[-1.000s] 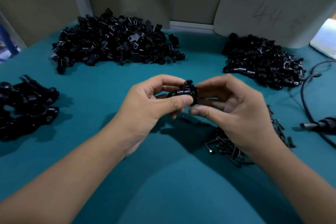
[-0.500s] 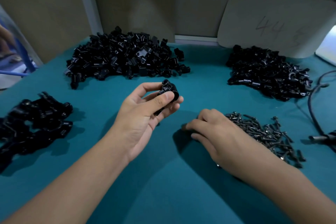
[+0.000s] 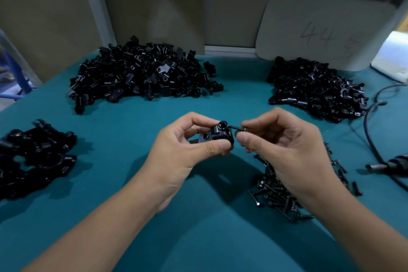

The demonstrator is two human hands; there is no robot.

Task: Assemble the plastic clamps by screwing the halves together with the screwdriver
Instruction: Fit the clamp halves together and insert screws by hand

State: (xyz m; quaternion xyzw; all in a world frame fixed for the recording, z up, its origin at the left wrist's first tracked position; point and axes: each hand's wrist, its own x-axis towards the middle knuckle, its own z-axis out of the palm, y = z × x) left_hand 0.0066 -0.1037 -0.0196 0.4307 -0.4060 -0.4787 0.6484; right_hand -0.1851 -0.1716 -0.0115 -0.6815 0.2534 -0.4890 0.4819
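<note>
My left hand [image 3: 187,150] grips a black plastic clamp [image 3: 217,133] between thumb and fingers, held above the teal table at the middle of the view. My right hand [image 3: 284,150] pinches a small black screw [image 3: 235,127] with its tip pointing left at the clamp's raised socket. A pile of loose black screws [image 3: 278,194] lies on the mat under my right wrist. The electric screwdriver [image 3: 388,166] lies on the table at the far right with its black cable [image 3: 371,130] curling back.
A big heap of black clamp halves [image 3: 141,75] sits at the back left, a second heap [image 3: 315,88] at the back right. Assembled black clamps [image 3: 35,154] lie at the left edge. A beige board marked 44 [image 3: 320,31] leans at the back.
My right hand has lifted from the screw pile with a screw and come up beside the clamp. My left hand has lowered and turned the clamp toward it.
</note>
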